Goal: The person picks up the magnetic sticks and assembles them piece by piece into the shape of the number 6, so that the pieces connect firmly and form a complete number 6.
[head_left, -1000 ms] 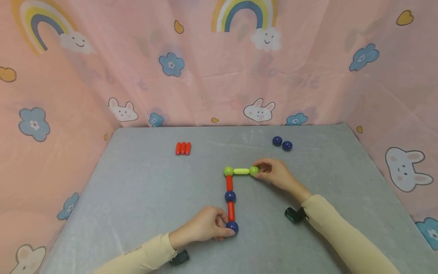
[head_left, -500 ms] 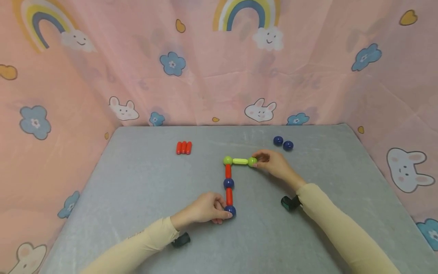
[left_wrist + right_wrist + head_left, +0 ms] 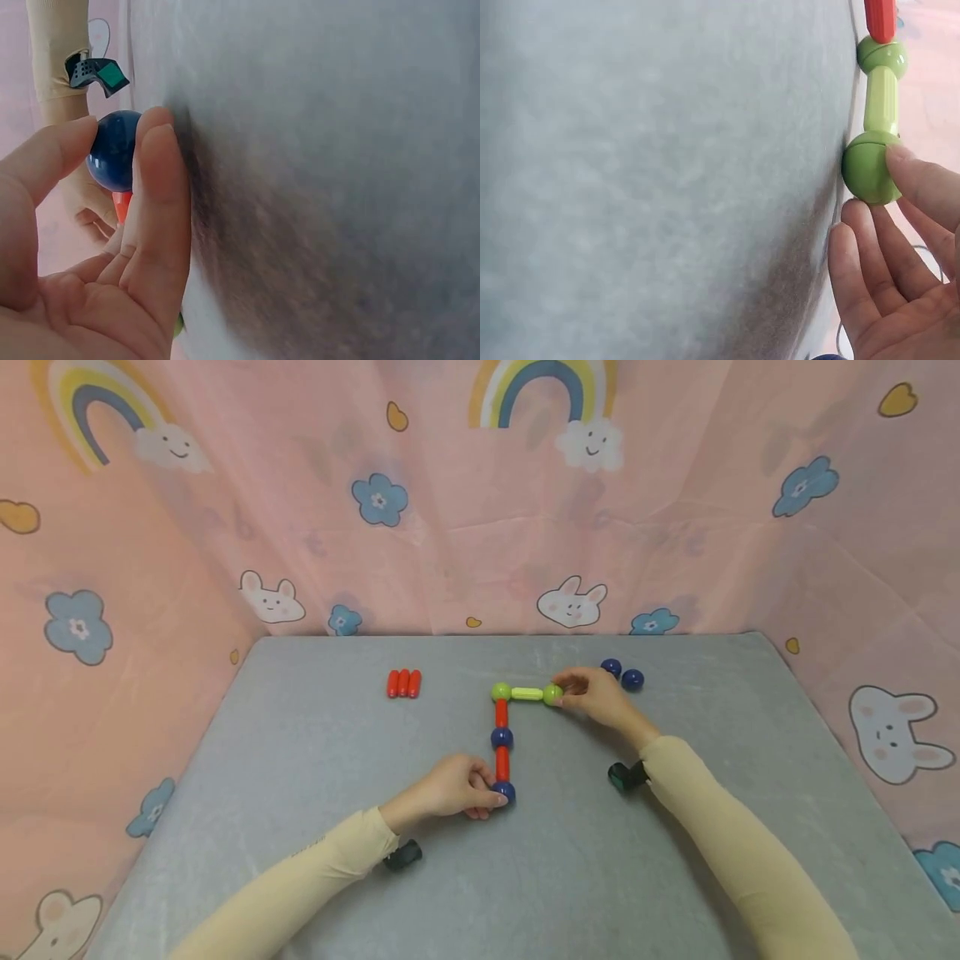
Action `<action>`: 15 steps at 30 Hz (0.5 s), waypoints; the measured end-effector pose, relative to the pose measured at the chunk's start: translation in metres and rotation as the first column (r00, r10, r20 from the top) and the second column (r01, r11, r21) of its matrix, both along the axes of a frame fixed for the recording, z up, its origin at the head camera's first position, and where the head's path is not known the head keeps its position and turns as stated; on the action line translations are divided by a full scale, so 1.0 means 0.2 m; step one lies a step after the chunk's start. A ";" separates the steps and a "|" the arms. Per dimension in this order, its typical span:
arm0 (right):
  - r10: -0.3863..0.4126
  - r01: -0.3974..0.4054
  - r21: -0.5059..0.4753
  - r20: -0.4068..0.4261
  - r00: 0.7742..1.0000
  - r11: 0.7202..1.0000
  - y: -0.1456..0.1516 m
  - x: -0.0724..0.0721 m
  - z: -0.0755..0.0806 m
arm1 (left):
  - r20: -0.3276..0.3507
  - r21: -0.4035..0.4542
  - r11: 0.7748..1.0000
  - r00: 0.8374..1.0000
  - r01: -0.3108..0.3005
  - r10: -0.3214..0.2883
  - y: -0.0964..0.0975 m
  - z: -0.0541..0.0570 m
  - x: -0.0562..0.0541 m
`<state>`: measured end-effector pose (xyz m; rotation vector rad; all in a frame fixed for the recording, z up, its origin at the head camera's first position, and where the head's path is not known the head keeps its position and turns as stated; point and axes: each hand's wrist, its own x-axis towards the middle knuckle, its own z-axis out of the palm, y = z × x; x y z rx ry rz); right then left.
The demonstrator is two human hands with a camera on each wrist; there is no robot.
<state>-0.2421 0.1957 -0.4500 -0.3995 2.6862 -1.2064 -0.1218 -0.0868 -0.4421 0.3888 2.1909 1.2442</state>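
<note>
An L-shaped chain of balls and rods lies on the grey table. Its long side has a near blue ball (image 3: 114,154), a red rod (image 3: 502,764), a middle blue ball (image 3: 502,737) and another red rod (image 3: 502,712). At the corner sits a green ball (image 3: 501,692), from which a light green rod (image 3: 527,693) runs right to a second green ball (image 3: 871,169). My left hand (image 3: 459,787) pinches the near blue ball between thumb and fingers. With thumb and fingertips my right hand (image 3: 596,695) grips the green ball at the right end.
Several red rods (image 3: 403,683) lie side by side at the back left of the table (image 3: 300,735). Two loose blue balls (image 3: 632,680) are just behind my right hand, one partly covered by it. A patterned pink curtain (image 3: 450,560) hangs behind and at both sides.
Both hands have moved away from me across the table, and the whole chain has slid with them toward the back. The loose rods and balls have stayed put.
</note>
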 end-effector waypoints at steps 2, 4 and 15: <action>0.001 -0.001 0.017 0.024 1.000 1.000 0.00 -0.01 -0.01 | -0.004 -0.002 1.000 1.000 0.002 -0.002 -0.01 -0.01 -0.01; 0.005 -0.006 0.028 0.040 0.999 1.000 -0.01 -0.02 -0.01 | 0.003 -0.001 1.000 1.000 0.003 -0.003 -0.01 -0.01 -0.02; -0.011 0.010 0.045 0.033 0.999 0.999 0.00 -0.05 -0.04 | 0.027 0.005 1.000 0.999 0.016 -0.016 -0.03 0.00 -0.02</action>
